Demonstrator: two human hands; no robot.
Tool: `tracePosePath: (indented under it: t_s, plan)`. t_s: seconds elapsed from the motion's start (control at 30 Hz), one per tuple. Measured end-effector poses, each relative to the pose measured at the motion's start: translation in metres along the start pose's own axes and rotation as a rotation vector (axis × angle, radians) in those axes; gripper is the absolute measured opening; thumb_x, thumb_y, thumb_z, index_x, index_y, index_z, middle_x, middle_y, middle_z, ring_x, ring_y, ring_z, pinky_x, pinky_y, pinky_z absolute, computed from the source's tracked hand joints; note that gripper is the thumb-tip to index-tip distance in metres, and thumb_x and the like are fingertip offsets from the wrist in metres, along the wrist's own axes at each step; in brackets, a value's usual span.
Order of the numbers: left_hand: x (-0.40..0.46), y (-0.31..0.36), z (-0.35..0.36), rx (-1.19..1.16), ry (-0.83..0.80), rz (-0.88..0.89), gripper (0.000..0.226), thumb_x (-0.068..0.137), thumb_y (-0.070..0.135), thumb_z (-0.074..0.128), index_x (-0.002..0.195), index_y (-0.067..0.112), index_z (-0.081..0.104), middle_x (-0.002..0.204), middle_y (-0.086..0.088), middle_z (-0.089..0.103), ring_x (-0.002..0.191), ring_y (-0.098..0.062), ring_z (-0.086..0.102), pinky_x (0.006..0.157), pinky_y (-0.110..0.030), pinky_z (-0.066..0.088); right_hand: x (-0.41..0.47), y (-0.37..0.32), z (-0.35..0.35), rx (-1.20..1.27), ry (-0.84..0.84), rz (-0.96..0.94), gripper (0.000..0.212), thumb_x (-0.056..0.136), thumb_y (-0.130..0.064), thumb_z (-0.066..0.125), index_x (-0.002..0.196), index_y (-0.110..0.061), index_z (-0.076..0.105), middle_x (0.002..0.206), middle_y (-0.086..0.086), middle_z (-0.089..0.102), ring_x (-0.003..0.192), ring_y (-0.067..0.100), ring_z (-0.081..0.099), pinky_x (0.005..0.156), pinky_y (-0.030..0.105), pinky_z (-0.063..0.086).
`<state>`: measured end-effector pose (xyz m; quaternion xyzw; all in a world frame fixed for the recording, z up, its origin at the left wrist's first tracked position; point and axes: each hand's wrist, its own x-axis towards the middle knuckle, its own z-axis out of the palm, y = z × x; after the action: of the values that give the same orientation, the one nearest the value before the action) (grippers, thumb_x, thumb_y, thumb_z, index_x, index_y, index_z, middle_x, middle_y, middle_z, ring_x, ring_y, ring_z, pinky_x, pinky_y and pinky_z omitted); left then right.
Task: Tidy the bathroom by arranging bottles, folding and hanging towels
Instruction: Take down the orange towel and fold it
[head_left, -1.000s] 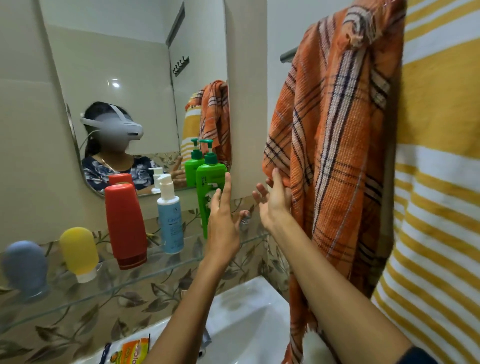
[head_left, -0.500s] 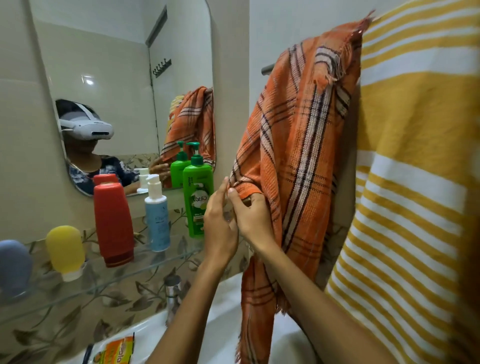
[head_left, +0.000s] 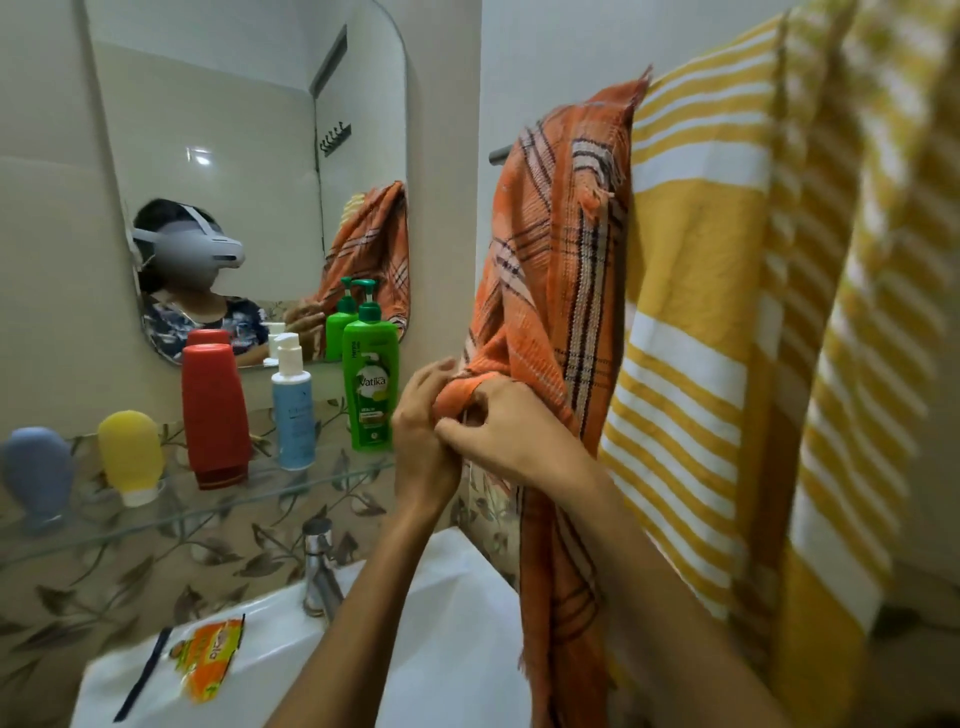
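A: Head view: both hands, left hand (head_left: 423, 431) and right hand (head_left: 506, 434), pinch the orange towel's (head_left: 550, 291) edge, hanging on the rail beside the yellow towel (head_left: 691, 312).
B: Tug hard, I'd guess it slides off into the sink (head_left: 457, 649).

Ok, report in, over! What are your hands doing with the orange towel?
Left hand and right hand both pinching the orange plaid towel at its left edge. Towel hangs on the rail beside the yellow striped towel. Nothing in the way.

soft indoor light | glare spot in mirror (head_left: 249, 156) | edges blurred, wide-angle bowed
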<state>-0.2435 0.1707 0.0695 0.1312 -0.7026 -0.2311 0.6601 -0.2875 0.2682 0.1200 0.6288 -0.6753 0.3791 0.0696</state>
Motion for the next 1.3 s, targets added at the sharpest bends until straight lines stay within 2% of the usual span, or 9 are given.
tracePosePath:
  t_s: [0.07,0.13,0.23,0.4,0.7,0.87,1.03,1.2,1.3]
  plan:
    - [-0.005,0.006,-0.004,-0.031,0.061,-0.090,0.022,0.083,-0.001,0.058,0.103,0.009,0.062,0.109,-0.011,0.063,0.096,-0.018,0.058,0.080,-0.024,0.050,-0.016,-0.012,-0.022,0.014,-0.034,-0.063,0.032,0.082,-0.031,0.063,0.050,-0.026,0.059,0.049,-0.007,0.061,0.049,0.005,0.061,0.050,0.018,0.049]
    - [-0.006,0.010,-0.013,-0.105,0.147,-0.198,0.016,0.087,0.000,0.053,0.094,0.013,0.058,0.102,-0.016,0.065,0.090,-0.027,0.061,0.076,-0.038,0.053,-0.025,-0.021,-0.041,0.130,0.291,-0.120,0.037,0.083,-0.035,0.065,0.047,-0.029,0.059,0.041,-0.016,0.055,0.041,-0.001,0.054,0.042,0.008,0.039]
    - [-0.014,0.025,-0.028,-0.123,0.241,-0.227,0.023,0.088,-0.006,0.048,0.089,0.015,0.055,0.089,-0.009,0.064,0.079,-0.015,0.058,0.075,-0.028,0.047,-0.012,-0.016,-0.060,0.100,0.657,-0.011,0.020,0.084,-0.035,0.066,0.095,-0.019,0.071,0.084,-0.010,0.069,0.078,0.005,0.064,0.076,0.024,0.054]
    - [-0.042,0.058,-0.048,-0.082,0.190,-0.171,0.023,0.087,-0.010,0.048,0.088,0.012,0.054,0.082,0.009,0.059,0.070,0.010,0.056,0.065,-0.006,0.044,0.023,0.014,-0.054,-0.026,0.374,0.456,0.106,0.080,-0.051,0.066,0.148,0.003,0.005,0.148,0.030,0.025,0.139,0.038,0.026,0.115,0.039,0.021]
    - [-0.054,0.083,-0.078,-0.242,0.146,-0.290,0.039,0.085,-0.006,0.056,0.115,0.018,0.051,0.102,0.016,0.063,0.083,0.004,0.062,0.064,-0.007,0.050,0.013,-0.024,-0.040,0.095,0.176,0.098,0.048,0.092,-0.022,0.046,0.139,-0.015,0.044,0.140,0.016,0.051,0.127,0.035,0.046,0.104,0.034,0.034]
    - [-0.031,0.095,-0.079,-0.314,-0.045,-0.344,0.072,0.083,0.006,0.061,0.142,0.023,0.024,0.124,-0.001,0.044,0.096,0.002,0.054,0.081,-0.019,0.048,-0.013,-0.046,-0.045,0.322,-0.362,-0.165,0.033,0.094,-0.004,0.047,0.124,-0.001,0.058,0.127,0.017,0.061,0.107,0.015,0.056,0.097,0.024,0.044]
    - [-0.038,0.102,-0.090,-0.510,-0.130,-0.495,0.025,0.076,0.030,0.060,0.101,0.029,0.060,0.081,0.005,0.071,0.071,-0.009,0.067,0.058,-0.021,0.054,-0.028,-0.046,-0.055,0.308,-0.541,-0.180,0.028,0.092,-0.013,0.058,0.120,-0.011,0.062,0.117,0.002,0.065,0.102,0.008,0.060,0.089,0.018,0.048]
    - [-0.051,0.116,-0.108,-0.348,-0.018,-0.383,0.025,0.069,0.021,0.067,0.090,0.036,0.066,0.083,0.005,0.069,0.074,-0.007,0.067,0.065,-0.022,0.056,-0.036,-0.051,-0.045,0.552,0.172,0.047,0.040,0.084,-0.017,0.056,0.044,-0.020,0.053,0.042,-0.014,0.050,0.043,-0.001,0.044,0.049,0.023,0.038]
    - [-0.065,0.119,-0.137,-0.186,-0.029,-0.302,0.029,0.066,0.020,0.062,0.089,0.038,0.065,0.076,0.017,0.072,0.073,0.004,0.066,0.062,-0.010,0.051,-0.026,-0.054,-0.053,0.697,0.636,0.170,0.013,0.086,-0.035,0.059,0.076,-0.027,0.058,0.075,-0.015,0.063,0.069,0.001,0.057,0.063,0.019,0.039]
